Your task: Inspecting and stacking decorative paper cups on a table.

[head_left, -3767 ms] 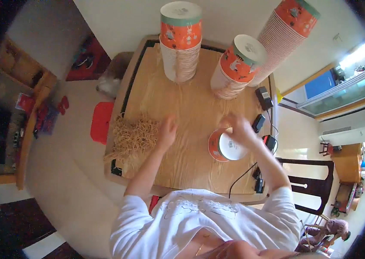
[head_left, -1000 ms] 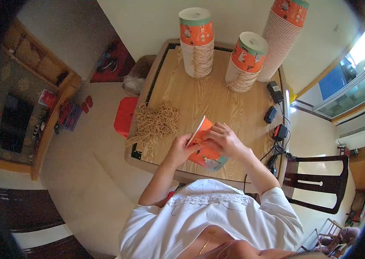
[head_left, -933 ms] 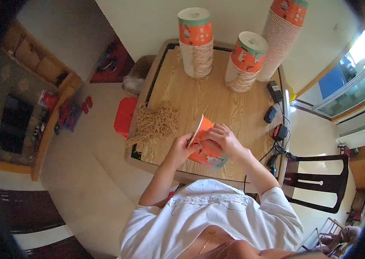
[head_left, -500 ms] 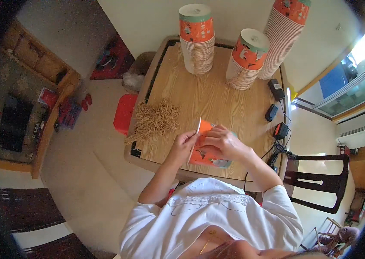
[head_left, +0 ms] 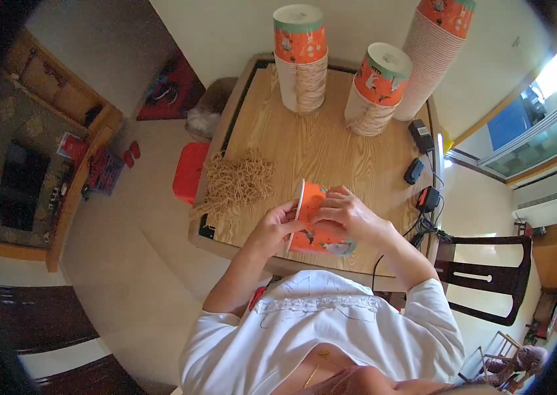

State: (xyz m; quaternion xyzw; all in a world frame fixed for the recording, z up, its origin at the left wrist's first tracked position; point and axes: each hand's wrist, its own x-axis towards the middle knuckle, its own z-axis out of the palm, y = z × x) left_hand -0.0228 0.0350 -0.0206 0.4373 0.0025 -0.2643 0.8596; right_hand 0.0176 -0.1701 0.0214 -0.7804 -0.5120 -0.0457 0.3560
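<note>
Item: orange paper cup [head_left: 318,227], lying sideways above the near edge of the wooden desk [head_left: 331,155]. Left hand [head_left: 272,227] closed on its rim; right hand [head_left: 347,214] wrapped over its wall. Likely light, thin-walled, easily crushed; best held gently by rim. Nearby: rubber-band pile [head_left: 239,181].

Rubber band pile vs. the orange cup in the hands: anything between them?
Only bare wood. In the head view the rubber band pile and the orange cup are apart, with nothing on that strip of table.

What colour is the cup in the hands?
Orange with a teal band at its base; the cup shows best in the head view.
</note>
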